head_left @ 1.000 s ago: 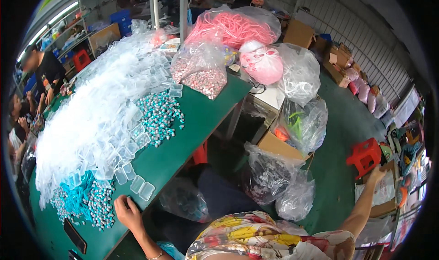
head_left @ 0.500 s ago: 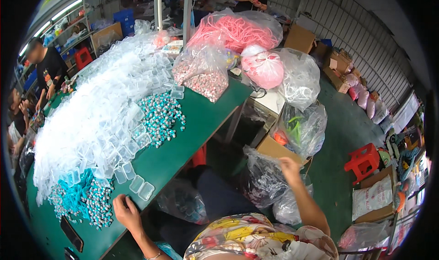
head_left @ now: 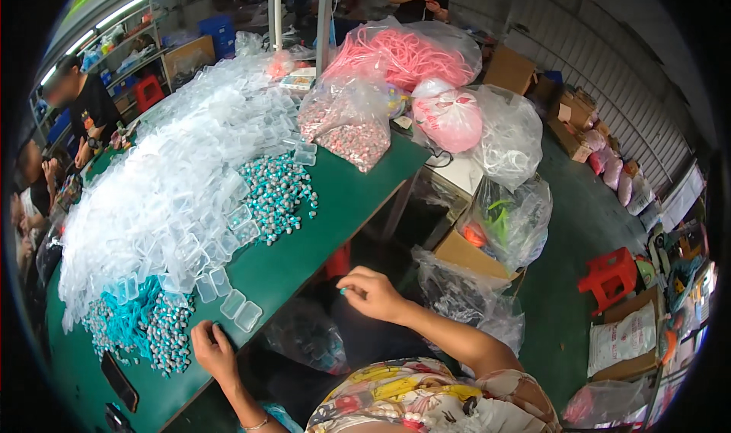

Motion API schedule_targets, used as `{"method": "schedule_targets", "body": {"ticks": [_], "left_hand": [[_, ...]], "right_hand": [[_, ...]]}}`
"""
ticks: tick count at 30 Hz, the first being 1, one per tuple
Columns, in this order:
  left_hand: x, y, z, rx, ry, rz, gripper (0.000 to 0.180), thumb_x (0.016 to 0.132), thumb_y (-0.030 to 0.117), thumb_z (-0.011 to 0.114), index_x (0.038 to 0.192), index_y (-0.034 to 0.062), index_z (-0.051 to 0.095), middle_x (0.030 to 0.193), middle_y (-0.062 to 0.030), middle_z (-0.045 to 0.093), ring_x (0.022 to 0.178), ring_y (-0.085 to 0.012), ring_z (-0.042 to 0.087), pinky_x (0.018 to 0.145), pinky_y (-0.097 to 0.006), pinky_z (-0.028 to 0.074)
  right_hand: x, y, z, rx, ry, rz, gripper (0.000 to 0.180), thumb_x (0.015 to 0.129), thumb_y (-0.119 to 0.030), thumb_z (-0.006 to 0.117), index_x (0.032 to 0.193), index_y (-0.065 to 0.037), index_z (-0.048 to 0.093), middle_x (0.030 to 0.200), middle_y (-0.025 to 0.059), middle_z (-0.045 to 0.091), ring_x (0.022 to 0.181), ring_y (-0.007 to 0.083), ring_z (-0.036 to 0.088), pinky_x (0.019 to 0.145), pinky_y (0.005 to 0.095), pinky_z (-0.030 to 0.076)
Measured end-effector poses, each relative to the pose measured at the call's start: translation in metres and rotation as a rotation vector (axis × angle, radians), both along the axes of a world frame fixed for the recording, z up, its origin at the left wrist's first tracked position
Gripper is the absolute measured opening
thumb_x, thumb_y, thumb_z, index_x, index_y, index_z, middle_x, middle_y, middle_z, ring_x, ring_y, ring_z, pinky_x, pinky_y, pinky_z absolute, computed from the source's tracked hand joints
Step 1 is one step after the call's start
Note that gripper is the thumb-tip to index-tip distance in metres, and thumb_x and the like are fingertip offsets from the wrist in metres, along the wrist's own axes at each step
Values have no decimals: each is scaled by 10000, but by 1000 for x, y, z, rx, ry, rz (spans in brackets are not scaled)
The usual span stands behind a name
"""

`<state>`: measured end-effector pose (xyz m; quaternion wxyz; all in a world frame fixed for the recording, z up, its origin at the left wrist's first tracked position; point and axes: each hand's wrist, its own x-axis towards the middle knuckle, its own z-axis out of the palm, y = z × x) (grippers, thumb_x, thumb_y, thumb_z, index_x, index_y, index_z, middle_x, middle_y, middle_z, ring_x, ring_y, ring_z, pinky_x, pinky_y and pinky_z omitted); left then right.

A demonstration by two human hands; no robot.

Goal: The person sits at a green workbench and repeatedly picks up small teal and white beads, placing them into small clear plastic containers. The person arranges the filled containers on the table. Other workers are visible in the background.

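My right hand hovers over my lap, just off the table's edge, pinching a small teal piece at its fingertips. My left hand rests on the edge of the green table, fingers curled; what they may hold is hidden. Beside it lie a heap of small teal-and-silver pieces with teal cords, and open clear plastic cases. Farther off sits another teal-and-silver heap, against a large mound of clear plastic cases.
A phone lies at the near left. Bags of pink-and-silver pieces and pink cords stand at the far end. Right of me are a cardboard box, plastic bags and a red stool. Other people work at the left and far side.
My right hand has swung left from above the plastic bags to over my lap, and a small teal piece now shows in its fingertips. My left hand stays at the table edge.
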<state>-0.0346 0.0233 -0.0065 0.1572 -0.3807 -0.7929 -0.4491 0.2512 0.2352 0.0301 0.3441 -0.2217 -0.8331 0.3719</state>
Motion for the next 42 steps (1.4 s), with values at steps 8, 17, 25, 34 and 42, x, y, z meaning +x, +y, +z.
{"method": "schedule_targets", "body": {"ticks": [8, 17, 25, 34, 42], "left_hand": [[4, 0, 6, -10, -53, 12, 74, 872, -5, 607, 945, -22, 601, 864, -141, 575, 762, -300, 585, 676, -376, 475], [7, 1, 12, -14, -54, 34, 82, 845, -11, 620, 926, -10, 602, 846, -148, 581, 778, -323, 587, 696, -397, 474], [7, 1, 12, -12, -46, 59, 106, 825, -8, 636, 927, -2, 608, 858, -152, 596, 792, -341, 598, 706, -408, 479], [10, 3, 16, -22, -57, 72, 100, 824, -7, 643, 916, 2, 605, 861, -155, 601, 792, -350, 597, 694, -412, 475], [11, 4, 17, -30, -71, 76, 94, 828, -8, 639, 914, 2, 602, 864, -154, 599, 794, -351, 597, 693, -409, 474]], "right_hand": [[-67, 7, 24, 145, 38, 204, 112, 833, -27, 646, 944, -21, 656, 908, 117, 621, 814, 313, 635, 718, 406, 518], [-129, 28, 1, 106, 37, 275, 116, 820, -50, 647, 935, -40, 653, 906, 120, 618, 817, 317, 637, 714, 409, 516], [-155, 34, -16, 130, -40, 259, 116, 806, -75, 664, 922, -74, 668, 879, 89, 625, 772, 284, 653, 672, 401, 523], [-160, 42, -9, 81, -137, 263, 112, 798, -108, 685, 909, -96, 688, 856, 50, 647, 747, 228, 668, 655, 364, 524], [-158, 38, -7, 69, -125, 254, 110, 803, -108, 683, 912, -98, 689, 860, 46, 651, 761, 225, 675, 662, 365, 524]]}}
